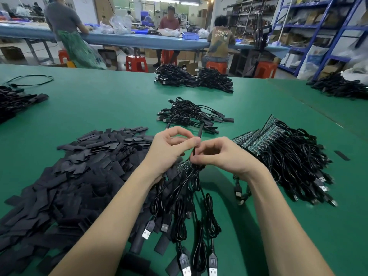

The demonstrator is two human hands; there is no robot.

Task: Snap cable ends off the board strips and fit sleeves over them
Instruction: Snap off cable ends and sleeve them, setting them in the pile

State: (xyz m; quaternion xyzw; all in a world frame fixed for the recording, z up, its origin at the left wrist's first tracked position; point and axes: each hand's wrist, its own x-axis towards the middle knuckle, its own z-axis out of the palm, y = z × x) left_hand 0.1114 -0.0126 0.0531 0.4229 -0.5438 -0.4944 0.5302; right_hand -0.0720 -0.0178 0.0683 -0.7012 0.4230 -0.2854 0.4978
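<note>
Black cables (187, 208) with USB plugs hang below both hands onto the green table (278, 236). The left hand (169, 148) and right hand (225, 154) meet, fingers curled, together pinching a thin black sleeve (196, 145) above a board strip (184, 166). Left lies the sleeve pile (79, 176); right, stacked board strips (260, 136); beyond, finished cables (191, 116).

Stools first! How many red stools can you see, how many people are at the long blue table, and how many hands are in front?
Red stools: 5
People at the blue table: 3
Hands, pinching a black cable between them: 2
Total: 10
</note>
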